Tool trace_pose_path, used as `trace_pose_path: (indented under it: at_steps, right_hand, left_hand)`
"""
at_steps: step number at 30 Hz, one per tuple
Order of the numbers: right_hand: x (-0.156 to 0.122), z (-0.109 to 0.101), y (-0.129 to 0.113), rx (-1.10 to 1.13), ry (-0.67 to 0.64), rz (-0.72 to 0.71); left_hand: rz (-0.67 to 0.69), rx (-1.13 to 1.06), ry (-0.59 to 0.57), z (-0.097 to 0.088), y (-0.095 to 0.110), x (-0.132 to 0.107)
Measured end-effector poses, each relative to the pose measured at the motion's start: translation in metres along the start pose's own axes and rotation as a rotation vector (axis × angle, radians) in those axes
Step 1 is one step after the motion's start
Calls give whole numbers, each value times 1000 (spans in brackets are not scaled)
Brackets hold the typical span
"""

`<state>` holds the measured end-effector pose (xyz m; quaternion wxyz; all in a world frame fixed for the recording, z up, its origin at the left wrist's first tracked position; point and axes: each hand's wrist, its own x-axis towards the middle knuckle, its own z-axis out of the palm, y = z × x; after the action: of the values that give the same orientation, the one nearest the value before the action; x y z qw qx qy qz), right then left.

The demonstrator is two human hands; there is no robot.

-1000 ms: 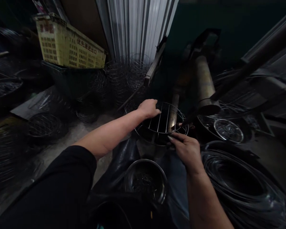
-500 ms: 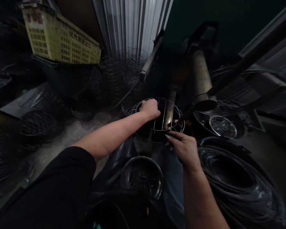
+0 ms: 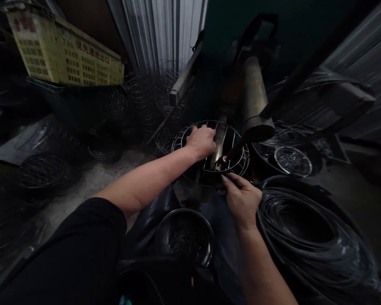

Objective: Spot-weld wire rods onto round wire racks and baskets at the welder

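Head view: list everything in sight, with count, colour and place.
Round wire rack: one, silver, centre, beneath the hands.
Steel bowl: one, silver, holding wire bits, below the rack.
Wire coil: one, black, lower right.
Wire baskets: several, dark, on the floor at left and behind.
Metal cylinder: one, brass-toned, above the rack.
Plastic crate: one, yellow, upper left.
Corrugated shutter: one, silver-white, top centre.
Left hand: one, on the rack.
Right hand: one, at the rack's near rim.

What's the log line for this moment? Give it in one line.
left hand: on round wire rack | right hand: fingers at rack rim | near: steel bowl, coiled wire
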<state>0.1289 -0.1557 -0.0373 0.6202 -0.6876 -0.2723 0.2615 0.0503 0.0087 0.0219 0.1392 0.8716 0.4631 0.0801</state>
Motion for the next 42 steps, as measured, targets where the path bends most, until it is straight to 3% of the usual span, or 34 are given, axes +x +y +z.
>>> trace_pose_path:
  at_steps: [14, 23, 36, 39, 42]
  right_hand:
    - [13, 2, -6, 45, -42, -43]
    - [25, 3, -11, 86, -87, 9]
    - [29, 5, -10, 77, -63, 42]
    - [30, 5, -12, 47, -67, 8]
    - [25, 0, -6, -34, -44, -128]
  left_hand:
    - [34, 16, -1, -10, 2, 17]
    - [47, -59, 24, -4, -4, 29]
    - [-39, -119, -7, 1, -3, 32]
    - [-28, -152, -8, 0, 0, 28]
    - [-69, -217, -34, -2, 2, 25]
